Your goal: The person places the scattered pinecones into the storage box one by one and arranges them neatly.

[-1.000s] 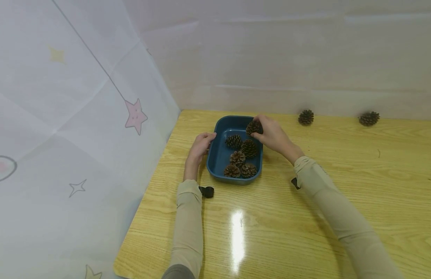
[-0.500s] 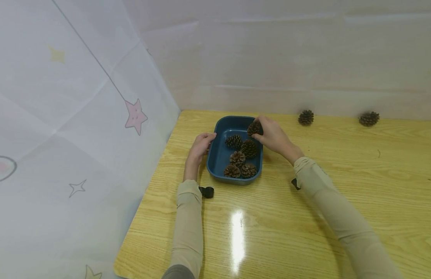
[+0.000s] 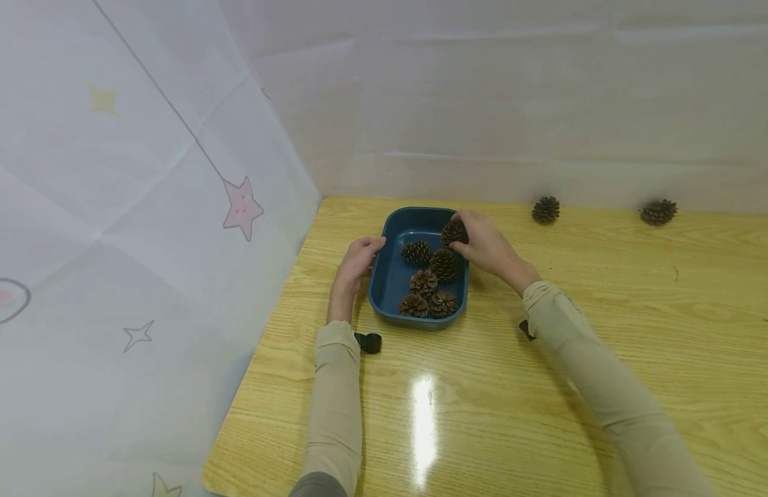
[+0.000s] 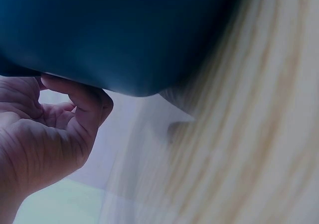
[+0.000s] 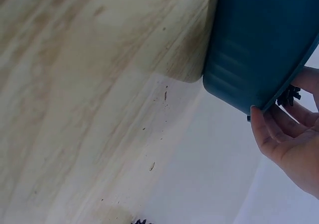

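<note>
A blue rectangular plastic tub (image 3: pixel 386 297) stands on the wooden table with several brown pine cones (image 3: pixel 424 281) in it. At its left side my left hand (image 3: pixel 357 259) grips the rim, thumb on top; in the left wrist view the fingers (image 4: pixel 79 99) bend up against the tub's edge. Over the far right corner, my right hand (image 3: pixel 488 243) holds one pine cone (image 3: pixel 452 233) between thumb and fingers, inside the rim. The right wrist view has that hand (image 5: pixel 294 134) at the tub's edge, with only a dark bit of the cone (image 5: pixel 289 95) showing.
Two more pine cones, one nearer (image 3: pixel 546 210) and one farther right (image 3: pixel 658 212), lie along the table's back edge by the pale wall sheet (image 3: pixel 483 103). Another printed sheet (image 3: pixel 141 228) borders the table's left edge. Small dark crumbs (image 5: pixel 152 167) dot the wood.
My right hand has lowered the pine cone slightly, a little toward the tub's near side. The left hand and the tub stay in place.
</note>
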`<state>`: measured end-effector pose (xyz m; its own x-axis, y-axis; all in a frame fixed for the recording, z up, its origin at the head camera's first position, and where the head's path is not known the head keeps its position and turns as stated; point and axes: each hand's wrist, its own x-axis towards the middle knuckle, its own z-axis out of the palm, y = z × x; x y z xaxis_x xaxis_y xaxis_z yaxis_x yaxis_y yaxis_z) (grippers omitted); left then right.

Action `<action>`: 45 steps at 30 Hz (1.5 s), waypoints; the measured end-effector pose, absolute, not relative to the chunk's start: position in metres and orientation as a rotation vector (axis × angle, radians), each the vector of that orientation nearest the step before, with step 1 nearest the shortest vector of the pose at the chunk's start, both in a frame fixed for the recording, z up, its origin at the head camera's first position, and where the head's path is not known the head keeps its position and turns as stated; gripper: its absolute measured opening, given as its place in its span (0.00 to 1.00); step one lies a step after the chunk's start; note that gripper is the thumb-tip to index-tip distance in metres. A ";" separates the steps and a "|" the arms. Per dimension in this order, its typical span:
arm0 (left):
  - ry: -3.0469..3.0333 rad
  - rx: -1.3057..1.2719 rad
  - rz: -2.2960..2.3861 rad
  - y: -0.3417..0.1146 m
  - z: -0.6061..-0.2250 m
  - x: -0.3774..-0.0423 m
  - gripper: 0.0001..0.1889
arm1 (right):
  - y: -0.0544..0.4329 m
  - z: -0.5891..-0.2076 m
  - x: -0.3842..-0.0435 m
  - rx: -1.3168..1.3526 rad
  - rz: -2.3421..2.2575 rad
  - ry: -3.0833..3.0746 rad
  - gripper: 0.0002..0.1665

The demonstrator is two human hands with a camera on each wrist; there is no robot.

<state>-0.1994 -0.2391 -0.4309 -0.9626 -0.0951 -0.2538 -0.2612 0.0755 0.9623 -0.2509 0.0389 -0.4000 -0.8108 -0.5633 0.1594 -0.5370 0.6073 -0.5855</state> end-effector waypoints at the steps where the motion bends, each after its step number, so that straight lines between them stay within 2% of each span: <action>1: 2.209 -0.368 2.023 -0.239 -0.431 -0.199 0.21 | 0.039 -0.400 -0.250 -0.954 -0.994 2.778 0.28; 32: 2.229 -0.357 2.008 -0.239 -0.433 -0.200 0.23 | 0.039 -0.406 -0.250 -1.088 -0.849 2.768 0.31; 45: 2.210 -0.372 2.014 -0.239 -0.432 -0.201 0.22 | 0.039 -0.407 -0.251 -1.097 -0.779 2.767 0.30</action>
<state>-0.2009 -0.2389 -0.4325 -0.9614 -0.0947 -0.2584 -0.2661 0.0797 0.9607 -0.2509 0.0385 -0.4073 -0.7442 -0.6566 0.1224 -0.6240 0.6181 -0.4781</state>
